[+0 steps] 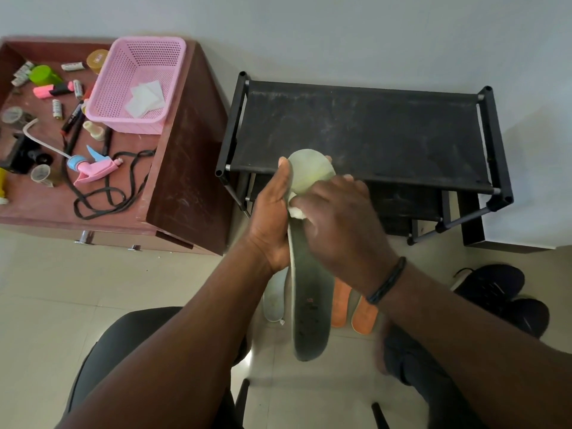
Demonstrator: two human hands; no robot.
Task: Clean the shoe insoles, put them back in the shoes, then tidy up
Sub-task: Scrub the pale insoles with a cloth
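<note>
My left hand [272, 212] grips a long insole [308, 308] by its edge; its heel end is dark grey and its toe end pale green, held upright in front of me. My right hand [337, 221] presses a small white wipe [297, 210] against the insole's middle. On the floor below lie a pale insole [274, 297] and two orange insoles [342, 305], side by side. Two black shoes [501, 292] sit on the floor at the right.
A black shoe rack [365, 131] stands against the wall ahead. At the left, a brown cabinet top [40, 199] holds a pink basket [139, 82] with white wipes, a pink spray nozzle [93, 168], black laces and several small items. My knees frame the bottom.
</note>
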